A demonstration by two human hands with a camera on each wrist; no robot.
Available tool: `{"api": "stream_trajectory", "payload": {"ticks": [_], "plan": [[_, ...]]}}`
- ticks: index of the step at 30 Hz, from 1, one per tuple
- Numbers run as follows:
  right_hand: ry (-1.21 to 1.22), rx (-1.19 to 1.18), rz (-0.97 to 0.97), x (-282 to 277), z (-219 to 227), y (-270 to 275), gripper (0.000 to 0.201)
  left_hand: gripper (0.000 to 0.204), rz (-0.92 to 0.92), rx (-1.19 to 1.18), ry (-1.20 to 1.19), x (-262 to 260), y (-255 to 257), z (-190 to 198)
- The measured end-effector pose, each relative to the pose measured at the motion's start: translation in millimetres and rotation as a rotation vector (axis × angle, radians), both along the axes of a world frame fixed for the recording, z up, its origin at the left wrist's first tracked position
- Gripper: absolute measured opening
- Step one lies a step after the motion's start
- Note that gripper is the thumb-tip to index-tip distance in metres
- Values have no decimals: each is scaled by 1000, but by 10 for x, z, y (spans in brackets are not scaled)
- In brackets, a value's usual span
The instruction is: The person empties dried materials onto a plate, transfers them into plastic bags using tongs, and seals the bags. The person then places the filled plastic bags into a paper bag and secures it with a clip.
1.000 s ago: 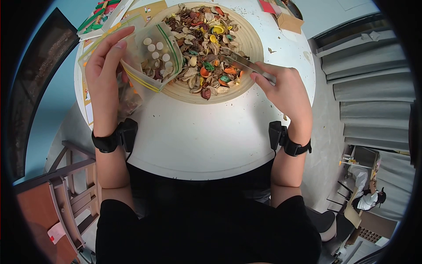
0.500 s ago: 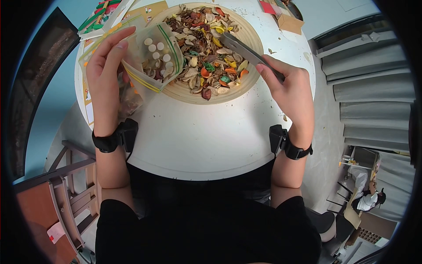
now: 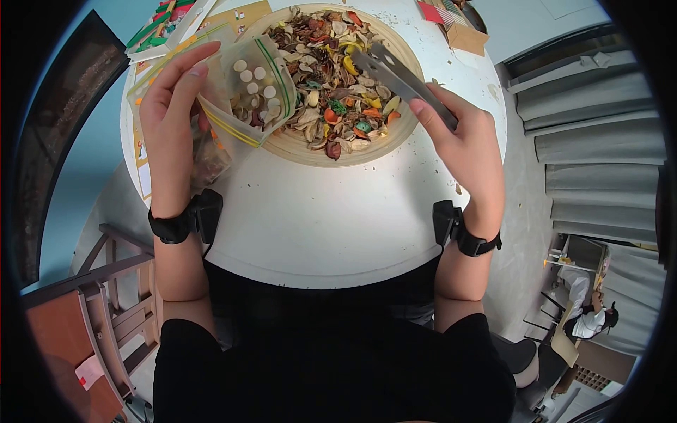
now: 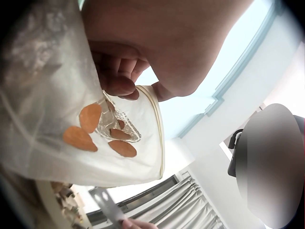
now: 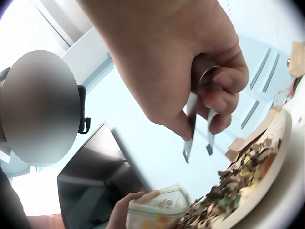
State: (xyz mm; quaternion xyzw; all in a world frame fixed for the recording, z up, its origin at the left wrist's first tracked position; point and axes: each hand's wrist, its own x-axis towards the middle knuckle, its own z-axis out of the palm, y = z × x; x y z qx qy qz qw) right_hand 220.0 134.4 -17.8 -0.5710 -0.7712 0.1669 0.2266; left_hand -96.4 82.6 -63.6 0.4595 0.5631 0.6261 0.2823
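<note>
My left hand (image 3: pixel 169 116) holds up a clear zip bag (image 3: pixel 224 106) with round spots on its wall, its mouth spread toward the tray. Some dried petals show inside the bag. In my right hand (image 3: pixel 465 144) are metal tongs (image 3: pixel 416 88), gripped near the bend, with their two tips apart. They hang over the right side of a heap of potpourri (image 3: pixel 328 77), dried petals in brown, yellow, orange and green. Under the heap lies a round wooden tray (image 3: pixel 303 155). From the right wrist view, nothing is between the tong tips (image 5: pixel 198 152).
Another clear bag (image 3: pixel 211 161) with dried bits lies below my left wrist. Behind the left hand are yellow printed sheets and a white box (image 3: pixel 159 46) of red and green items. A brown carton (image 3: pixel 465 37) stands at the far right. Crumbs dot the white table (image 3: pixel 317 225).
The tongs have lifted out of the petals and swung toward the tray's far right side. Their tips, close together half a second ago, now stand apart. My left hand and the bag barely moved.
</note>
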Motion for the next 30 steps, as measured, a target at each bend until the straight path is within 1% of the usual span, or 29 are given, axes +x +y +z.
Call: {"api": "stream_trajectory", "payload": {"ticks": [1, 3, 4, 7, 10, 13, 16, 19, 22, 25, 28, 30], "plan": [[12, 70, -13, 75, -124, 64, 43, 32, -4, 3, 1, -1, -1, 0], [-14, 16, -46, 147, -212, 131, 44, 32, -4, 4, -3, -1, -6, 1], [-28, -12, -64, 159, -224, 141, 45, 31, -2, 2, -9, 4, -3, 3], [-65, -99, 7, 122, -189, 106, 44, 31, 6, -2, -9, 10, 7, -2], [-117, -197, 24, 56, -141, 72, 51, 31, 0, -7, 8, -3, 7, -6], [-159, -10, 71, 30, -227, 67, 44, 31, 2, -13, 13, 7, 3, 2], [-147, 60, 86, 38, -280, 66, 37, 31, -5, -15, 7, -5, -1, 0], [-196, 30, 42, -9, -204, 44, 27, 31, -7, -17, 14, -8, -2, 6], [-183, 22, 33, -20, -121, 37, 23, 31, 1, -17, 7, 0, -1, 3], [-87, 108, 15, 3, -175, 43, 21, 31, 1, -14, 0, -9, 6, -18], [-9, 98, 19, -69, -89, -23, 32, 31, -3, -18, 0, -6, 2, -9], [109, 109, 118, -177, -62, -133, 32, 31, 0, -19, 7, -5, 2, -6]]}}
